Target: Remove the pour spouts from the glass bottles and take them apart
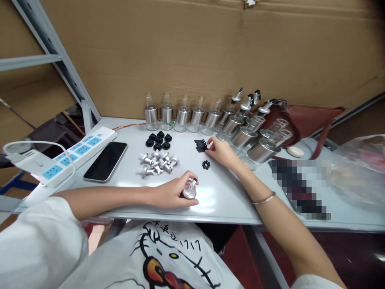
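Note:
My left hand point(173, 193) rests on the grey table point(222, 200) near its front edge, fingers wrapped round a small silver pourer spout point(190, 189). My right hand point(221, 151) reaches further back, its fingertips pinching at a little heap of thin black parts point(200, 145). A small black ring point(206, 164) lies just in front of that hand. Left of it sit a pile of silver spouts point(157, 162) and a cluster of black rubber stoppers point(159, 140).
A row of glass and steel bottles point(180, 114) lines the cardboard wall; more bottles point(255, 136), some lying down and some fitted with spouts, crowd the right. A phone point(106, 161) and power strip point(72, 154) lie left; a brown bag point(303, 120) and plastic bag point(361, 168) right.

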Demonstrator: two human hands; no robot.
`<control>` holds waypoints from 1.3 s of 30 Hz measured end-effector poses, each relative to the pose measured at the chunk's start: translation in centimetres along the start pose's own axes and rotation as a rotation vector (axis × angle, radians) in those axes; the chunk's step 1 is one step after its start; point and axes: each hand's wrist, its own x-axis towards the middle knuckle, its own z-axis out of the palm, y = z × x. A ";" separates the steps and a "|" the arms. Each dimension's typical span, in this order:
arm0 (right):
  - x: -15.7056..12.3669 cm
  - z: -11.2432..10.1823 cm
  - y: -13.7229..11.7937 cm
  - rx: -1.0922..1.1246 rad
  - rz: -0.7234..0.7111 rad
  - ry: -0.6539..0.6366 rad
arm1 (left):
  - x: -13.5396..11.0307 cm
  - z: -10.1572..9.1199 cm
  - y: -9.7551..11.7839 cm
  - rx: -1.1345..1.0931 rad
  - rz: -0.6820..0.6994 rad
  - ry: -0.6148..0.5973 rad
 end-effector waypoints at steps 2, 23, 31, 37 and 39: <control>0.1 -0.1 0.0 0.007 0.006 0.000 | 0.1 0.1 -0.2 -0.040 0.009 0.028; -3.8 -3.0 -5.5 0.987 -0.327 -0.598 | 0.8 -0.3 -1.0 -0.304 0.042 0.101; -4.3 -2.9 -5.9 1.006 -0.357 -0.650 | 0.7 -0.4 -1.0 -0.298 0.034 0.082; -4.3 -2.6 -5.7 0.919 -0.352 -0.669 | 0.7 -0.3 -0.9 -0.270 0.017 0.094; -4.4 -2.5 -5.7 0.923 -0.371 -0.692 | 0.6 -0.3 -0.9 -0.258 0.019 0.108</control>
